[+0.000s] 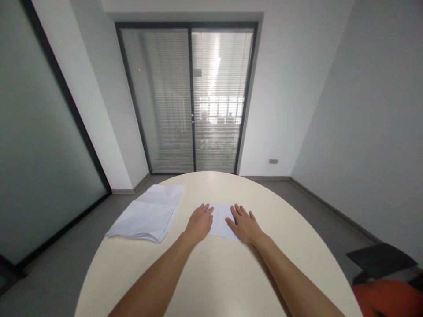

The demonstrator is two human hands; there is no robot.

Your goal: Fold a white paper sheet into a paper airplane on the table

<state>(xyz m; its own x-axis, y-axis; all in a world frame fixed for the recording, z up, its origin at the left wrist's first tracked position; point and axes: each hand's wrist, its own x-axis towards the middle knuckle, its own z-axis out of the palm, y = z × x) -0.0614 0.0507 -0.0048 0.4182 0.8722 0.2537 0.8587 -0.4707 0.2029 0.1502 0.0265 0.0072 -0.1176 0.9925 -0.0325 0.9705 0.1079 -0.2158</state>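
We rest left hand and right hand, opened flat, on smooth white paper. Creased white sheets lie left.

Papers obstructing left, tabletop open rightward

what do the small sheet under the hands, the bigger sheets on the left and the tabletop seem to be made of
Small sheet: apparently matte white paper, thin and lying flat.
Bigger sheets: likely matte paper too, given the crease lines and thin, layered edges.
Tabletop: perhaps laminate, smooth and cream with a soft sheen; its core can't be told.
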